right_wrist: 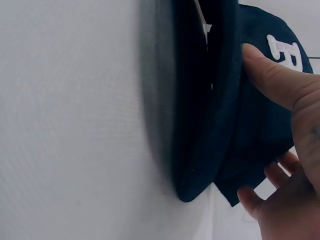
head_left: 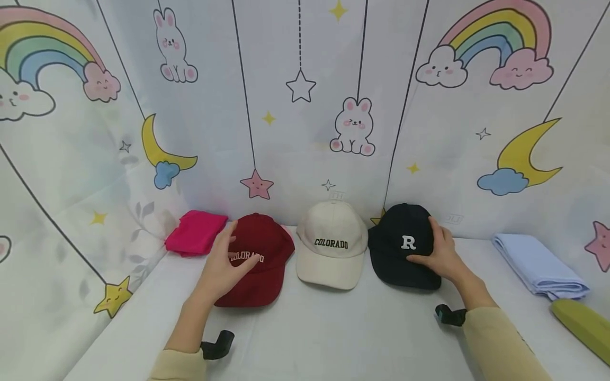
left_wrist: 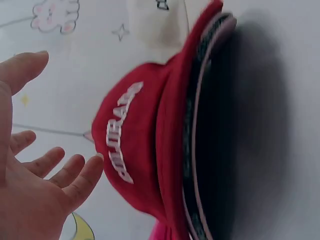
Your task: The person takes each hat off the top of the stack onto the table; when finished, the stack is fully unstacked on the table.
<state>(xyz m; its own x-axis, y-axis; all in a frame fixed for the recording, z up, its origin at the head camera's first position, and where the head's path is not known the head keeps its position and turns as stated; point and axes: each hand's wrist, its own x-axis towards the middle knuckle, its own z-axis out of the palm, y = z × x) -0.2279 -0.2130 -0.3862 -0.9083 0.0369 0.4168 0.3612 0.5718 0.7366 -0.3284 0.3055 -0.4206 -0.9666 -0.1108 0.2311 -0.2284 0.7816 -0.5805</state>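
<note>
Three baseball caps stand in a row: a dark red cap (head_left: 267, 288) lettered COLORADO, a cream cap (head_left: 329, 225) with the same word, and a black cap (head_left: 400, 222) bearing a white R. My left hand (head_left: 221, 270) is spread in front of the red cap's left side, thumb and fingers apart. In the left wrist view its fingertips end by the crown, holding nothing. At the black cap's right side, my right hand (head_left: 445, 254) holds the crown with the thumb (right_wrist: 270, 77) across the front. Its other fingers reach round the side, partly hidden.
Behind the red cap lies a folded bright pink cloth (head_left: 195, 233). On the right are a folded light blue cloth (head_left: 538, 264) and a yellow-green object (head_left: 583, 328) cut off by the frame. A patterned curtain (head_left: 305, 137) hangs right behind the caps, above the white tabletop (head_left: 329, 338).
</note>
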